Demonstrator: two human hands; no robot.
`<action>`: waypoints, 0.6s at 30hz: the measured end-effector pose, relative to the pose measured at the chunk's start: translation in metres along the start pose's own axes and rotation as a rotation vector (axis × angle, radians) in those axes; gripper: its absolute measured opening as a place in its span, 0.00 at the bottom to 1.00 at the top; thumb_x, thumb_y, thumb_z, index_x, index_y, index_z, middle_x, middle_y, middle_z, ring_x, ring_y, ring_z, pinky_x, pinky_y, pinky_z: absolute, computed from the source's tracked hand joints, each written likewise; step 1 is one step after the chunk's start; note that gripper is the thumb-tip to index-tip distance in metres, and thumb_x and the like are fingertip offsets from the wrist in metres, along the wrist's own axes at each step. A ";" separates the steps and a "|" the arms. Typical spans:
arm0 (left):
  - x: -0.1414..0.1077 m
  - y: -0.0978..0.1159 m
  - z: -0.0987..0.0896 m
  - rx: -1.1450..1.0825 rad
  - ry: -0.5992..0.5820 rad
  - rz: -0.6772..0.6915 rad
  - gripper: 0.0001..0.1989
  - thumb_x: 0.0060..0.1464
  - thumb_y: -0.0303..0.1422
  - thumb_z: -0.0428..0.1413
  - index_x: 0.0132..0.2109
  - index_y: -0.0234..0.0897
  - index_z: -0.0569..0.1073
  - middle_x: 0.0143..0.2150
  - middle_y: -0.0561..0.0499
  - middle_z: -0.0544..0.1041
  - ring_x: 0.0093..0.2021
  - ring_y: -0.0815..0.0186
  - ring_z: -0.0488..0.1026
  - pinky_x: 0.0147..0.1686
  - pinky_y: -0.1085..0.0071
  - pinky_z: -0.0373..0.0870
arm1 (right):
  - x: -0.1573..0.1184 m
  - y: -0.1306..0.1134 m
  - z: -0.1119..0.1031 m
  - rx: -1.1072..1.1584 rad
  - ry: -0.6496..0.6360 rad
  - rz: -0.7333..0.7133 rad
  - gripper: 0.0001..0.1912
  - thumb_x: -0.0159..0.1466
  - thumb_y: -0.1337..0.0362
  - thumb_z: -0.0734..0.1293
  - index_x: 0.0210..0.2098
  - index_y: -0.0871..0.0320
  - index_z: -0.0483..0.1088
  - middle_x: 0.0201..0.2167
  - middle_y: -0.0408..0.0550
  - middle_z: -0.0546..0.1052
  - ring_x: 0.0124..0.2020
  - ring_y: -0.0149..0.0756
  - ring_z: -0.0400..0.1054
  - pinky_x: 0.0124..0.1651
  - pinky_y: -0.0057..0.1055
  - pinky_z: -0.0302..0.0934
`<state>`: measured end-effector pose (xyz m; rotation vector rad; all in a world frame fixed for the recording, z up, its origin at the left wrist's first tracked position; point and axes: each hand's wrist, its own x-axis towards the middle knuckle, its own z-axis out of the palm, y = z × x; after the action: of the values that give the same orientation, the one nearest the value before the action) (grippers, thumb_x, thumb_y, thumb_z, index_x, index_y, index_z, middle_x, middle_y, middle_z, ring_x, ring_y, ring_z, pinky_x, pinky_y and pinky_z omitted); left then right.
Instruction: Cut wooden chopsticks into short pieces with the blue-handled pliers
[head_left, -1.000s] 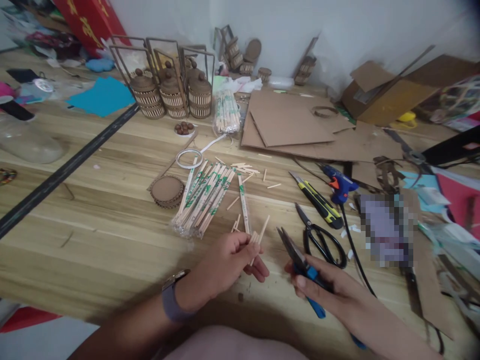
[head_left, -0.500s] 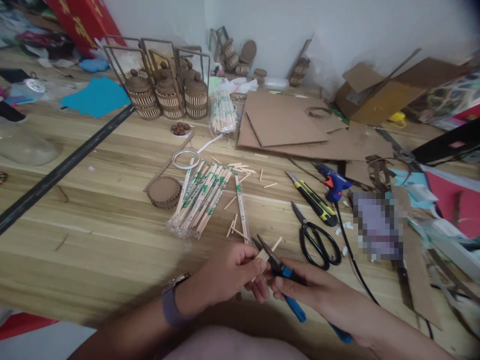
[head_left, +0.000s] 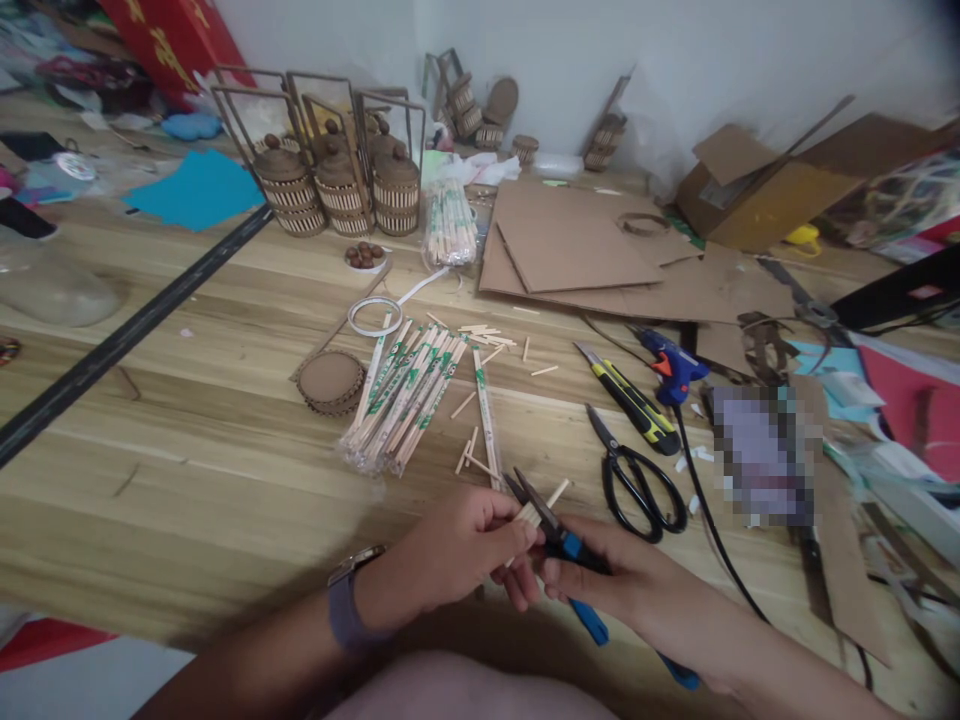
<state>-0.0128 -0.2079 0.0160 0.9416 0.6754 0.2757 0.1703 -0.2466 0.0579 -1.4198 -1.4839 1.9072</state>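
My left hand [head_left: 480, 545], with a watch on its wrist, is closed round a few thin wooden sticks [head_left: 556, 492] that stick out past its fingertips. My right hand [head_left: 615, 570] is wrapped round the handles of blue-handled shears [head_left: 574, 547]. The dark blades lie across the sticks, close to my left fingers. Just beyond the hands are paper-wrapped chopsticks [head_left: 409, 390] in a clear bag and a single wrapped pair [head_left: 486, 415]. Short cut stick pieces [head_left: 487, 335] are scattered beside them.
Black scissors [head_left: 641, 490], a yellow-black utility knife [head_left: 634, 405] and a blue glue gun [head_left: 675, 365] lie to the right. A round cardboard piece [head_left: 330, 380] and a tape roll [head_left: 375, 316] are left. Behind stand small lidded baskets [head_left: 341, 195] and cardboard sheets [head_left: 577, 240].
The whole view has shifted slightly. The shears' handles look a little closer together; both hands keep their hold on the sticks and the shears.
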 end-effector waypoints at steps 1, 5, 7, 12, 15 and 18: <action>0.000 0.000 0.000 -0.004 -0.001 -0.004 0.15 0.55 0.42 0.55 0.31 0.34 0.68 0.23 0.52 0.74 0.22 0.71 0.71 0.26 0.74 0.68 | 0.001 0.000 0.001 -0.006 -0.005 -0.015 0.14 0.66 0.53 0.64 0.37 0.58 0.73 0.36 0.48 0.77 0.41 0.40 0.70 0.47 0.34 0.62; 0.001 -0.001 -0.001 -0.008 -0.002 0.000 0.15 0.55 0.43 0.55 0.31 0.34 0.68 0.22 0.52 0.74 0.21 0.71 0.71 0.25 0.74 0.68 | 0.003 -0.002 0.005 -0.015 -0.027 -0.062 0.08 0.65 0.60 0.64 0.34 0.57 0.72 0.33 0.45 0.77 0.36 0.36 0.69 0.43 0.30 0.61; 0.001 -0.001 -0.001 -0.003 -0.004 0.007 0.15 0.55 0.43 0.55 0.31 0.34 0.68 0.22 0.53 0.73 0.21 0.71 0.70 0.25 0.74 0.67 | 0.003 -0.002 0.008 -0.053 0.016 -0.042 0.05 0.64 0.64 0.64 0.32 0.57 0.71 0.31 0.43 0.76 0.34 0.35 0.69 0.40 0.29 0.61; -0.001 0.001 0.002 0.029 0.011 0.026 0.15 0.54 0.44 0.55 0.31 0.35 0.68 0.22 0.53 0.72 0.21 0.71 0.69 0.25 0.74 0.66 | 0.004 0.003 0.008 -0.202 0.113 -0.027 0.05 0.64 0.66 0.64 0.32 0.57 0.71 0.32 0.45 0.79 0.35 0.37 0.71 0.41 0.30 0.62; -0.001 0.002 0.002 0.044 0.016 0.030 0.17 0.54 0.46 0.54 0.31 0.35 0.68 0.22 0.53 0.72 0.21 0.71 0.69 0.25 0.74 0.65 | 0.005 0.005 0.006 -0.230 0.112 -0.061 0.08 0.66 0.64 0.63 0.33 0.57 0.73 0.34 0.47 0.81 0.36 0.38 0.73 0.43 0.31 0.62; -0.001 0.002 0.001 0.071 0.023 0.036 0.18 0.54 0.47 0.54 0.32 0.35 0.67 0.23 0.53 0.72 0.22 0.71 0.69 0.27 0.73 0.65 | 0.007 0.005 0.005 -0.259 0.118 -0.075 0.10 0.67 0.62 0.63 0.32 0.57 0.74 0.35 0.47 0.82 0.36 0.38 0.73 0.43 0.31 0.62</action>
<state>-0.0127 -0.2077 0.0188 1.0201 0.6939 0.2963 0.1646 -0.2463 0.0496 -1.5321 -1.7486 1.6033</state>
